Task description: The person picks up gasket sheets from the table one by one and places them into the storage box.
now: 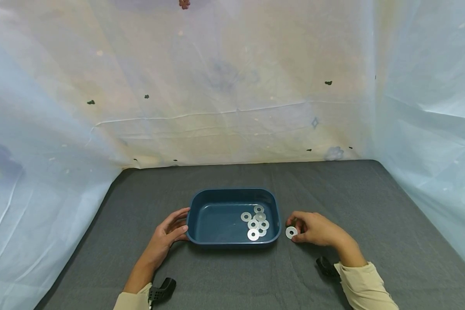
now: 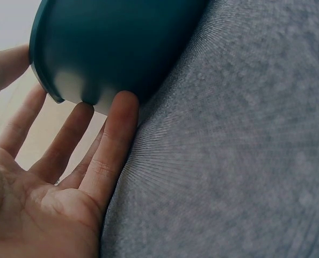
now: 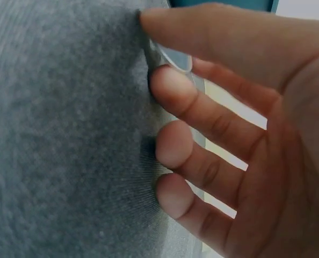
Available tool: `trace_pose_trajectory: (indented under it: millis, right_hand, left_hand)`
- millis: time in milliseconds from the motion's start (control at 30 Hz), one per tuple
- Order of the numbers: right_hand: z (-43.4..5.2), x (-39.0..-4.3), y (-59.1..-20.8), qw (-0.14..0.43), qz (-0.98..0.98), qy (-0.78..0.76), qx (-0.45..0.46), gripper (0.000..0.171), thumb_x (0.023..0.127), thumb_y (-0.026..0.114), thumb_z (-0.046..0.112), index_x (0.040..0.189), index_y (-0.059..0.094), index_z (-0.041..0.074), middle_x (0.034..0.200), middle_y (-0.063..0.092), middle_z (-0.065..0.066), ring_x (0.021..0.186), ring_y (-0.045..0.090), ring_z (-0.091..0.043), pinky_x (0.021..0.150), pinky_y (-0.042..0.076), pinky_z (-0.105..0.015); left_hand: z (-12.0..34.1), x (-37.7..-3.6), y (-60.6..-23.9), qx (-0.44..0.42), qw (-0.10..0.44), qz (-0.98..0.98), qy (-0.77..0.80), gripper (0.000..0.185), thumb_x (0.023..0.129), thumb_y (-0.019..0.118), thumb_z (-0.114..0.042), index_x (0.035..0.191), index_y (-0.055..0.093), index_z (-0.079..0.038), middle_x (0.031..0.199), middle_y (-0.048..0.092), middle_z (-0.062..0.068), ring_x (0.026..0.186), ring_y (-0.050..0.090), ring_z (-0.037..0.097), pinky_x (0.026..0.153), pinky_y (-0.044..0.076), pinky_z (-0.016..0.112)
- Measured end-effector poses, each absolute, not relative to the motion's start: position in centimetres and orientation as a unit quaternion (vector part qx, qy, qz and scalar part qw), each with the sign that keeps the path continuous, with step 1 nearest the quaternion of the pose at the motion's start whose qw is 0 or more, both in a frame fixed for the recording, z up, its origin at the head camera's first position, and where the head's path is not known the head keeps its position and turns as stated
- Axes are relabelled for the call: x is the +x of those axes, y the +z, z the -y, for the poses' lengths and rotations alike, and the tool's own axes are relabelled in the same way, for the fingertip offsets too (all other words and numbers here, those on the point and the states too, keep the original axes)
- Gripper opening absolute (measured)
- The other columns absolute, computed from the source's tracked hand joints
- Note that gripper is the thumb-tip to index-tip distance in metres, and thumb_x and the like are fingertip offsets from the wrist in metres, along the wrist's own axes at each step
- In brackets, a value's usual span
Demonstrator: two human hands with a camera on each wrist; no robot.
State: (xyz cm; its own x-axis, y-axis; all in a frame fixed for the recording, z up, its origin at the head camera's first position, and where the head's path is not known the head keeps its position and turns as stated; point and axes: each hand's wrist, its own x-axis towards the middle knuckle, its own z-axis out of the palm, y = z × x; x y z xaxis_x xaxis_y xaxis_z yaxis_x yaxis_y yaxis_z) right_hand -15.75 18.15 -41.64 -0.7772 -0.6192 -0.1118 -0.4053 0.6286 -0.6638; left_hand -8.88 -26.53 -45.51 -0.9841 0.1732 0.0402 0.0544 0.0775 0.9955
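Note:
A dark blue tray (image 1: 217, 219) sits on the grey table (image 1: 352, 193) and holds several flat metal washers (image 1: 255, 224) at its right end. My left hand (image 1: 170, 232) lies with straight fingers against the tray's left wall; in the left wrist view the fingertips (image 2: 122, 107) touch under the tray's (image 2: 111, 43) rim. Just right of the tray, my right hand (image 1: 314, 228) pinches a single washer (image 1: 291, 232) at table level. In the right wrist view the thumb and index finger (image 3: 173, 86) close on the washer's (image 3: 176, 58) edge, with the other fingers curled beside it.
Pale plastic sheeting (image 1: 232, 86) walls in the table at the back and both sides. Black wrist camera mounts (image 1: 160, 290) (image 1: 327, 267) show near both sleeves. Grey cloth stretches to either side of the tray and behind it.

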Motion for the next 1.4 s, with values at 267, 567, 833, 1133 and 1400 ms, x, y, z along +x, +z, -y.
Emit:
trace_pose_trajectory:
  millis: [267,567,833,1133,1400]
  right_hand:
    - [-18.23,-15.74,-41.63,0.174,-0.876,-0.323,-0.311,0.028,0.088,0.074,0.015,0.115,0.068,0.013,0.077,0.059,0.008,0.064,0.048,0.000,0.058,0.040,-0.021]
    - [-18.26,-15.89,-41.64,0.199,-0.866,-0.345,-0.301,0.035,0.081,0.080,0.015,0.114,0.068,0.008,0.082,0.062,0.003,0.067,0.049,-0.001,0.061,0.042,-0.021]
    - [-18.24,-15.94,-41.80,0.197,-0.873,-0.341,-0.288,0.034,0.081,0.080,0.016,0.112,0.068,0.007,0.082,0.061,0.003,0.067,0.049,-0.001,0.060,0.042,-0.020]
    - [-18.36,-16.03,-41.98,0.177,-0.877,-0.339,-0.292,0.033,0.080,0.081,0.013,0.109,0.068,0.007,0.082,0.062,0.003,0.068,0.049,0.001,0.061,0.043,-0.021]
    - [-18.45,-15.90,-41.83,0.149,-0.880,-0.349,-0.284,0.032,0.079,0.082,0.014,0.107,0.067,0.010,0.086,0.063,0.002,0.071,0.050,-0.002,0.062,0.043,-0.021]
  left_hand:
    - [26.53,-8.86,-45.48,0.076,0.047,-0.732,0.676,0.051,0.102,0.055,-0.012,0.150,0.039,-0.004,0.144,0.045,0.021,0.119,0.060,0.009,0.085,0.058,0.031]
    - [26.52,-8.90,-45.44,0.080,0.044,-0.730,0.677,0.051,0.102,0.055,-0.011,0.150,0.038,-0.003,0.144,0.046,0.020,0.119,0.060,0.008,0.085,0.059,0.031]
    - [26.55,-8.96,-45.56,0.077,0.045,-0.732,0.675,0.051,0.102,0.055,-0.011,0.150,0.039,-0.005,0.142,0.049,0.013,0.119,0.060,0.008,0.085,0.058,0.031]
    - [26.44,-8.92,-45.46,0.068,0.045,-0.733,0.675,0.051,0.101,0.056,-0.012,0.150,0.039,-0.005,0.140,0.050,0.008,0.119,0.061,0.008,0.084,0.059,0.031]
    - [26.45,-8.87,-45.43,0.065,0.046,-0.735,0.673,0.052,0.101,0.057,-0.013,0.150,0.040,-0.005,0.142,0.049,0.011,0.119,0.061,0.008,0.085,0.059,0.030]
